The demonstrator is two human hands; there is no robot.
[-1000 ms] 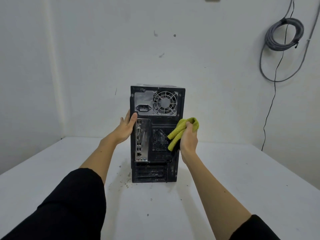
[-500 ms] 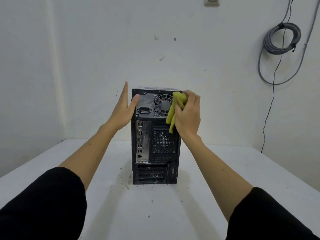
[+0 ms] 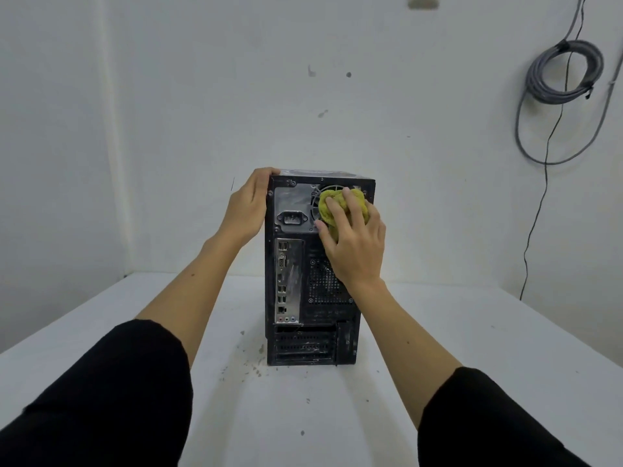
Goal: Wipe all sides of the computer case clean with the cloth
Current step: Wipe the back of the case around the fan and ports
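Observation:
A black computer case [image 3: 296,345] stands upright on the white table [image 3: 303,416], its dusty rear panel facing me. My right hand [image 3: 357,244] presses a bunched yellow-green cloth [image 3: 328,205] against the power-supply fan at the panel's upper right. My left hand [image 3: 247,207] grips the case's top left corner, fingers curled over the top edge. The case's front and far sides are hidden.
Dirt specks [image 3: 251,364] lie on the table by the case's lower left corner. A coiled grey cable [image 3: 566,72] hangs on the wall at the upper right, with a thin black wire [image 3: 536,214] running down. White walls close in behind and left.
My right hand has lifted the cloth from the case's right edge up to the fan and flattened onto it. My left hand has climbed from the left side to the top corner.

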